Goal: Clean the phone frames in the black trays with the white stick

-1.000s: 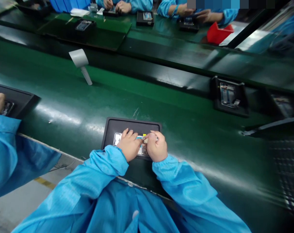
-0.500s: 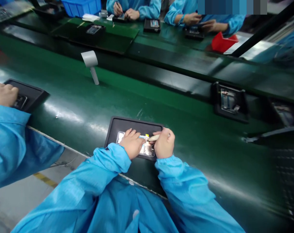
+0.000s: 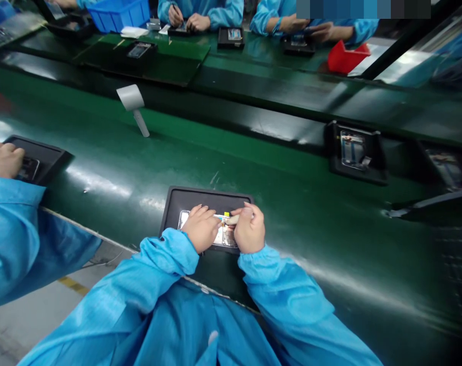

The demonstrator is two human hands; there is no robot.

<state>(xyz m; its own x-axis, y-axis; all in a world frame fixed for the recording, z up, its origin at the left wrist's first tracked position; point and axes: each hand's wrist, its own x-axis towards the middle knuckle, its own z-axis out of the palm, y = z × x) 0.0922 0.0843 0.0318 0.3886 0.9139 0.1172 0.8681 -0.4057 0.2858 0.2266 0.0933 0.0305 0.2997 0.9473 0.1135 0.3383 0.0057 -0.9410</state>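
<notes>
In a shallow black tray (image 3: 208, 194) at the bench's near edge lies an opened phone (image 3: 228, 239) with its bright metal inside showing. My left hand (image 3: 201, 229) rests over the phone's left part, palm down and fingers stretched out. A pale, blunt-tipped stick (image 3: 233, 220) is gripped in the closed fingers of my right hand (image 3: 251, 232). Its tip reaches the phone's upper right part, near a small yellow tab (image 3: 226, 214). My fingers hide much of the phone, so I cannot tell exactly what the tip touches.
To my left, a co-worker's hand (image 3: 4, 158) is over another black tray (image 3: 51, 152). A light grey handheld device (image 3: 130, 97) stands farther back. Trays with opened phones (image 3: 355, 151) sit at right. Across the bench, co-workers handle parts beside a blue bin (image 3: 118, 15) and a red bin (image 3: 347, 57).
The whole view has shifted slightly, so most things sit a little farther left. Both hands stay at the phone, with the stick's tip still at its upper right part.
</notes>
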